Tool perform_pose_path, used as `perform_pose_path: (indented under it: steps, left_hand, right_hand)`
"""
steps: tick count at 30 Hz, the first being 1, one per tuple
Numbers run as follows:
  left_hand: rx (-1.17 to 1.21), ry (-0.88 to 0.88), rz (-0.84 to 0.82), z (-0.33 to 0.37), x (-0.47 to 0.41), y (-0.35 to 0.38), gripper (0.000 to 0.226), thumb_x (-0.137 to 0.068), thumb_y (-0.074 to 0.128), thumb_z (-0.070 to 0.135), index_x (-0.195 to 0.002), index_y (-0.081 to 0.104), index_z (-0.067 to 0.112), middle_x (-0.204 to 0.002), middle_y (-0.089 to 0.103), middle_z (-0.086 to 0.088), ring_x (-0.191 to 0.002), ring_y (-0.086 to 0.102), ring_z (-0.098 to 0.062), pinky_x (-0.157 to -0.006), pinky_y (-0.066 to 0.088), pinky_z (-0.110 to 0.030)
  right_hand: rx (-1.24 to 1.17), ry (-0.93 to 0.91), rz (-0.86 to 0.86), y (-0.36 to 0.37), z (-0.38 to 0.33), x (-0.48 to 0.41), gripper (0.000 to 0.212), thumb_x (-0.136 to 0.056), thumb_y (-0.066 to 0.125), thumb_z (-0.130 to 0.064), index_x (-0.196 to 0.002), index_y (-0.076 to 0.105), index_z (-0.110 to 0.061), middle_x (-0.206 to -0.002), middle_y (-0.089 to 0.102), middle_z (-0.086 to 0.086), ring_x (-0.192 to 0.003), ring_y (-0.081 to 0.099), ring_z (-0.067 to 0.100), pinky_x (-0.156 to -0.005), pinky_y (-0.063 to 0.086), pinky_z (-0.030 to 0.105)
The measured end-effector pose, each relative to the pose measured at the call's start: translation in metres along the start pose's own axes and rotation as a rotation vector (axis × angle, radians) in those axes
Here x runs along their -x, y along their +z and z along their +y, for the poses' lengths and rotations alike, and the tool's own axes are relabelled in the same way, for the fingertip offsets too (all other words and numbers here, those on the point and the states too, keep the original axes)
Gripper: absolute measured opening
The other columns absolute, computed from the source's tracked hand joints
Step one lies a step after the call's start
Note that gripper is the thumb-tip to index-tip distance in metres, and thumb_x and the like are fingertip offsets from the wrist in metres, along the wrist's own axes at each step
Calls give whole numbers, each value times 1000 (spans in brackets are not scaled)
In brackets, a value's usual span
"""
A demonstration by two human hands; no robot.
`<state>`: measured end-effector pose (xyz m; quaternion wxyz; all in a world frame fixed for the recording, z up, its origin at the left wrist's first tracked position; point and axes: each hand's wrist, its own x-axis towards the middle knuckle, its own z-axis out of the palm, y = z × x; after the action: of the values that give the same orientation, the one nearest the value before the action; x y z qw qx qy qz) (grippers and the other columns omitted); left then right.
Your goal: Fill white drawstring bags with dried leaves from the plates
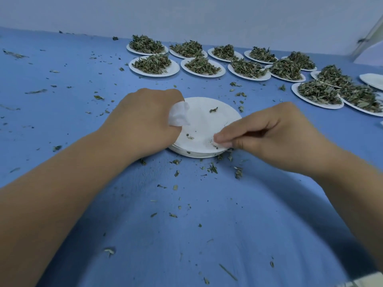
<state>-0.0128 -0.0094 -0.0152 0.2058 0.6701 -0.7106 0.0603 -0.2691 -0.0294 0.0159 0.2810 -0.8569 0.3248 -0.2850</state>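
The fingers of the left hand [145,121] are curled tight round a white drawstring bag [179,113]. The bag is scrunched, and part of it sticks out of the fist over the far left side of a stack of paper plates [207,125]. The fingers [222,139] of the right hand [275,137] are pinched close together on some leaf crumbs [209,142] at the near edge of the top plate.

The big blue tabletop [62,79] fills most of the view. At the back, near the wall, many white plates with piles of dried leaves [154,64] sit in rows that run off to the right. The stack of plates lies in the middle, between both hands, and its top plate is almost bare. One small leaf [213,110] lies on it. Little leaf bits [213,168] are scattered over the tabletop.
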Motion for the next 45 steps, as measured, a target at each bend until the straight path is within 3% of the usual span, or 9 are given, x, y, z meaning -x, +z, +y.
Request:
perform_pose_path:
  steps: [9, 15, 19, 23, 26, 29, 34, 40, 45]
  left_hand:
    - [179, -33, 138, 0, 1, -3, 30, -80, 61, 52, -107, 49, 46, -79, 54, 18, -76, 53, -11, -57, 34, -19]
    - [238, -96, 155, -1, -7, -9, 16, -73, 58, 47, -69, 43, 44, -59, 47, 19, -64, 54, 0, -47, 25, -13]
    - [350, -27, 201, 1, -1, -11, 15, -74, 63, 42, -82, 55, 33, -67, 58, 12, -60, 55, -3, -50, 41, -16]
    - [193, -110, 157, 5, -9, -14, 20, -71, 44, 35, -66, 26, 27, -59, 31, 10, -53, 42, -9, -47, 23, -25]
    - [412, -175, 262, -7, -4, -27, 14, -65, 41, 29, -63, 27, 30, -55, 45, 15, -52, 41, -3, -45, 25, -16]
    - [422, -192, 300, -30, 5, -46, 16, -72, 46, 29, -63, 33, 29, -54, 44, 20, -52, 41, -1, -47, 31, -13]
    - [475, -377, 356, -89, 31, -89, 8, -70, 48, 35, -62, 50, 38, -55, 48, 21, -54, 44, -1, -52, 31, -17]
    - [522, -614, 563, -192, 85, -139, 11, -82, 59, 36, -78, 63, 26, -64, 62, 18, -62, 57, 0, -64, 42, -29]
    - [696, -775, 816, -272, 128, -181, 15, -92, 61, 39, -83, 72, 35, -67, 67, 21, -62, 63, 4, -57, 48, -15]
  right_hand:
    - [75, -100, 199, 21, -36, -54, 27, -78, 84, -11, -91, 61, -13, -90, 66, -8, -71, 72, -2, -70, 45, 4]
    - [39, -111, 121, 32, -44, -74, 17, -75, 82, -10, -78, 66, -14, -75, 72, -4, -70, 72, 11, -71, 59, 33]
    - [25, -86, 72, 37, -47, -84, 15, -74, 77, -4, -75, 67, -16, -68, 72, -1, -64, 70, 15, -60, 52, 25]
    - [-1, -66, 90, 52, -54, -91, 18, -80, 62, 5, -82, 64, -13, -55, 65, 4, -46, 51, 7, -49, 43, 17]
    - [-78, -75, -61, 56, -66, -95, 23, -90, 45, 4, -98, 52, -16, -57, 61, -1, -42, 56, 14, -44, 39, 20]
    - [-149, -119, -192, 59, -83, -107, 19, -98, 42, -1, -103, 45, -19, -64, 65, -10, -53, 68, 22, -52, 42, 31]
    - [-131, -287, -247, 105, -134, -141, 23, -94, 40, -1, -103, 42, -21, -65, 68, 0, -67, 73, 18, -53, 46, 25]
    - [-501, -253, -238, 201, -207, -208, 33, -83, 53, -2, -98, 49, -32, -125, 68, -15, -78, 74, 16, -58, 52, 31]
    - [-523, -173, -709, 300, -256, -263, 78, -81, 78, -19, -137, 31, -45, -145, 53, -11, -119, 59, -1, -93, 56, 31]
